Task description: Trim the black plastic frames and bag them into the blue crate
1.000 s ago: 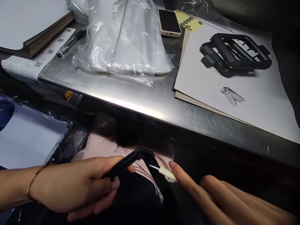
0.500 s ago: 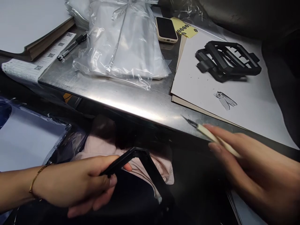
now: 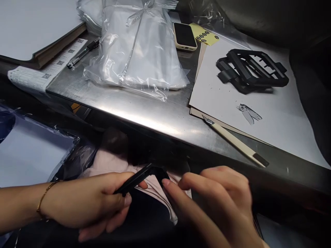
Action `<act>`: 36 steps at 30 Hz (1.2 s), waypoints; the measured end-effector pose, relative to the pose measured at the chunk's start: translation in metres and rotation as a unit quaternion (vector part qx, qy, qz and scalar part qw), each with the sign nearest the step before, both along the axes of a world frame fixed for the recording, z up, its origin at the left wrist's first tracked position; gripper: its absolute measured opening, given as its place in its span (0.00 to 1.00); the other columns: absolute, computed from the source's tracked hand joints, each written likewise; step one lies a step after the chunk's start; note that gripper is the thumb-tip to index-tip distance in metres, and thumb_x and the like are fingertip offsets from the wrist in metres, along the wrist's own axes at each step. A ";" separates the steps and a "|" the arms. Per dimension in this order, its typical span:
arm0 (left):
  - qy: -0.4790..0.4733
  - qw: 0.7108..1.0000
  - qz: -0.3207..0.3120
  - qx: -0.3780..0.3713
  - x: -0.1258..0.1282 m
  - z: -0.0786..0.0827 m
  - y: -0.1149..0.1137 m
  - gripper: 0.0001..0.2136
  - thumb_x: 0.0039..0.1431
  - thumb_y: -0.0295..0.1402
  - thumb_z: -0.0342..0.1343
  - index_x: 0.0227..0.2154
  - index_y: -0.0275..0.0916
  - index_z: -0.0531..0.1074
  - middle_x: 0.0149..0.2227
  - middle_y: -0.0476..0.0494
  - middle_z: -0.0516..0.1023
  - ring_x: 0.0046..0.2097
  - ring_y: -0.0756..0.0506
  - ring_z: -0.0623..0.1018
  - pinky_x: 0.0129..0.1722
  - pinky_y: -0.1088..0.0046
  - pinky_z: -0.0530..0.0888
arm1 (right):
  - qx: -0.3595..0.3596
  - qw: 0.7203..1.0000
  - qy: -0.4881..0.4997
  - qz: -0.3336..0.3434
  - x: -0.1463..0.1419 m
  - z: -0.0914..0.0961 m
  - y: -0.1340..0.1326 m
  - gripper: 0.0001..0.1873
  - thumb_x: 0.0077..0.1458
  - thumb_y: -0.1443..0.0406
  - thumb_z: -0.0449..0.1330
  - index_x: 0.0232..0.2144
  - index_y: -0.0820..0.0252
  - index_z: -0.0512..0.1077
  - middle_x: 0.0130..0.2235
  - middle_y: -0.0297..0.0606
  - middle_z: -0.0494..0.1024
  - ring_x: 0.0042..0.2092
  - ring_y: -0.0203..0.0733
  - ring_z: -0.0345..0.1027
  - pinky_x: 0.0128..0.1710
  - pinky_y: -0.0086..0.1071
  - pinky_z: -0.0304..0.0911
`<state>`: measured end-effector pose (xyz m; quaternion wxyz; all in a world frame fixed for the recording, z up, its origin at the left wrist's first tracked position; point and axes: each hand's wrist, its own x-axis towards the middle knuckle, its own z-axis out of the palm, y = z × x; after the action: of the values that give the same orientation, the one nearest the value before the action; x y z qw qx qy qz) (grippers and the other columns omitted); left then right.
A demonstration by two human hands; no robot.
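My left hand (image 3: 100, 199) is closed around one side of a black plastic frame (image 3: 138, 177), thumb below and fingers behind. The frame has an angled corner pointing up. My right hand (image 3: 219, 196) has a fingertip against the frame's other side, its remaining fingers bent; that side is mostly hidden behind the hand. A craft knife (image 3: 234, 140) with a cream handle and pointed metal blade lies on the metal table's front edge, above my right hand. Beyond it, small clear-handled nippers (image 3: 249, 113) rest on a white sheet.
Several black plastic frames (image 3: 254, 70) are stacked on the white sheet (image 3: 219, 103). A phone (image 3: 184, 36), a yellow sticker sheet (image 3: 207, 36), a clear bag of white material (image 3: 139, 51) and a pen (image 3: 82, 53) lie on the metal table (image 3: 124, 103). Pink cloth (image 3: 111, 158) lies below.
The craft knife has left my right hand and now lies on the table edge. My right hand has moved left and down to the black frame. My left hand keeps its hold.
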<state>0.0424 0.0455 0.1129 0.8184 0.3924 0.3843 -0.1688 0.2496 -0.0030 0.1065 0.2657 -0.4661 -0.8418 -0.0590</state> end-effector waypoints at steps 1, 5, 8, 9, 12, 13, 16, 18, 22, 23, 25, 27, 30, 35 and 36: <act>-0.002 1.000 0.001 0.002 0.000 0.000 0.000 0.09 0.59 0.39 0.39 0.34 0.41 0.60 0.21 0.57 0.64 0.12 0.61 0.56 0.10 0.87 0.53 | -0.010 1.000 0.012 0.011 -0.008 -0.003 -0.001 0.08 0.54 0.70 0.50 0.32 0.61 0.70 0.30 0.38 0.68 0.34 0.40 0.57 0.34 0.38 0.55; 0.004 1.000 -0.002 0.000 0.000 -0.001 0.000 0.10 0.60 0.37 0.38 0.30 0.39 0.61 0.21 0.56 0.63 0.13 0.61 0.57 0.11 0.88 0.53 | -0.023 0.999 0.007 0.028 -0.019 -0.014 0.006 0.09 0.53 0.72 0.51 0.27 0.67 0.71 0.27 0.40 0.70 0.33 0.41 0.57 0.33 0.39 0.52; 0.001 1.000 0.004 -0.008 0.000 0.000 0.000 0.08 0.60 0.35 0.37 0.33 0.39 0.60 0.20 0.57 0.63 0.12 0.61 0.57 0.10 0.88 0.53 | -0.017 0.999 -0.008 0.035 -0.020 -0.016 0.008 0.11 0.54 0.72 0.49 0.25 0.66 0.71 0.27 0.40 0.71 0.33 0.42 0.57 0.33 0.40 0.50; -0.003 1.000 0.007 -0.011 0.000 -0.001 0.000 0.08 0.60 0.35 0.37 0.34 0.40 0.59 0.20 0.57 0.63 0.12 0.61 0.57 0.10 0.88 0.53 | -0.017 0.999 -0.012 0.035 -0.021 -0.016 0.008 0.11 0.54 0.73 0.49 0.25 0.66 0.71 0.27 0.40 0.72 0.33 0.43 0.57 0.33 0.40 0.50; -0.002 1.000 0.008 -0.009 0.000 -0.002 -0.001 0.08 0.60 0.35 0.38 0.34 0.40 0.60 0.20 0.57 0.63 0.12 0.61 0.57 0.10 0.88 0.53 | -0.010 0.999 -0.015 0.032 -0.025 -0.021 0.007 0.09 0.53 0.73 0.50 0.25 0.66 0.69 0.28 0.42 0.72 0.33 0.43 0.57 0.32 0.40 0.49; 0.000 1.000 0.007 -0.011 0.000 -0.003 -0.001 0.08 0.60 0.34 0.38 0.35 0.40 0.60 0.20 0.57 0.64 0.12 0.61 0.57 0.10 0.88 0.53 | -0.006 1.000 -0.010 0.029 -0.027 -0.023 0.007 0.08 0.52 0.73 0.51 0.25 0.67 0.69 0.28 0.42 0.72 0.33 0.42 0.57 0.33 0.40 0.50; 0.004 1.000 0.007 -0.015 0.000 -0.005 0.000 0.08 0.60 0.34 0.38 0.37 0.41 0.60 0.20 0.57 0.64 0.12 0.61 0.57 0.10 0.88 0.53 | 0.001 0.999 0.026 0.029 -0.026 -0.026 0.005 0.05 0.50 0.73 0.53 0.25 0.66 0.68 0.28 0.39 0.71 0.33 0.39 0.57 0.36 0.41 0.51; -0.002 1.000 0.009 -0.013 -0.001 -0.005 0.001 0.09 0.60 0.35 0.38 0.41 0.42 0.59 0.20 0.57 0.64 0.12 0.61 0.56 0.10 0.88 0.53 | -0.034 0.996 0.078 0.030 -0.018 -0.021 0.003 0.04 0.49 0.72 0.54 0.23 0.63 0.67 0.27 0.36 0.69 0.32 0.38 0.57 0.37 0.41 0.52; -0.013 1.000 0.018 -0.015 -0.003 -0.006 0.001 0.14 0.60 0.35 0.38 0.48 0.44 0.55 0.21 0.57 0.64 0.12 0.60 0.57 0.10 0.87 0.53 | -0.190 0.958 0.206 0.063 0.013 -0.010 -0.004 0.09 0.48 0.74 0.49 0.20 0.60 0.61 0.24 0.35 0.63 0.30 0.36 0.56 0.31 0.36 0.58; -0.012 1.000 0.021 -0.016 -0.005 -0.007 0.001 0.14 0.60 0.35 0.38 0.49 0.44 0.54 0.21 0.57 0.64 0.12 0.60 0.57 0.10 0.87 0.53 | -0.203 0.954 0.211 0.061 0.021 -0.012 -0.006 0.10 0.49 0.75 0.48 0.20 0.60 0.59 0.24 0.34 0.61 0.29 0.36 0.56 0.29 0.34 0.58; -0.014 0.999 0.033 -0.018 -0.007 -0.011 0.000 0.15 0.60 0.35 0.39 0.51 0.44 0.53 0.20 0.57 0.65 0.12 0.60 0.58 0.11 0.87 0.53 | -0.158 0.972 0.174 0.022 0.034 -0.022 -0.014 0.11 0.49 0.77 0.48 0.22 0.60 0.60 0.27 0.35 0.62 0.31 0.37 0.57 0.29 0.35 0.57; -0.026 0.997 0.062 -0.024 -0.010 -0.020 -0.003 0.16 0.60 0.35 0.40 0.50 0.43 0.54 0.19 0.56 0.66 0.11 0.60 0.57 0.10 0.86 0.52 | -0.077 0.991 0.106 -0.031 0.040 -0.038 -0.024 0.11 0.47 0.78 0.53 0.29 0.58 0.65 0.37 0.39 0.62 0.38 0.41 0.58 0.34 0.37 0.57; -0.052 0.989 0.127 -0.054 -0.013 -0.040 -0.009 0.15 0.58 0.33 0.43 0.49 0.39 0.57 0.18 0.56 0.66 0.10 0.60 0.55 0.08 0.86 0.49 | -0.082 0.994 0.065 0.034 0.039 -0.063 -0.040 0.16 0.47 0.77 0.55 0.37 0.53 0.67 0.50 0.37 0.56 0.50 0.47 0.52 0.44 0.40 0.54; 0.015 0.976 0.161 0.146 -0.018 -0.074 -0.021 0.22 0.54 0.37 0.47 0.52 0.41 0.57 0.42 0.41 0.71 0.35 0.48 0.75 0.28 0.77 0.73 | -0.159 0.972 0.035 0.167 0.041 -0.087 -0.038 0.06 0.54 0.65 0.51 0.29 0.57 0.67 0.50 0.32 0.66 0.50 0.47 0.53 0.44 0.41 0.55; 0.028 0.961 0.129 0.244 -0.021 -0.078 -0.024 0.22 0.54 0.39 0.47 0.53 0.44 0.57 0.51 0.41 0.65 0.48 0.44 0.69 0.43 0.70 0.70 | -0.179 0.968 0.045 0.173 0.041 -0.087 -0.033 0.06 0.53 0.62 0.53 0.28 0.56 0.66 0.47 0.31 0.70 0.48 0.45 0.56 0.41 0.38 0.58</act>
<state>0.0217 0.0215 0.0345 0.7016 0.5225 0.4838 0.0257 0.2909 -0.0359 0.0193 0.2217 -0.3557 -0.8937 0.1599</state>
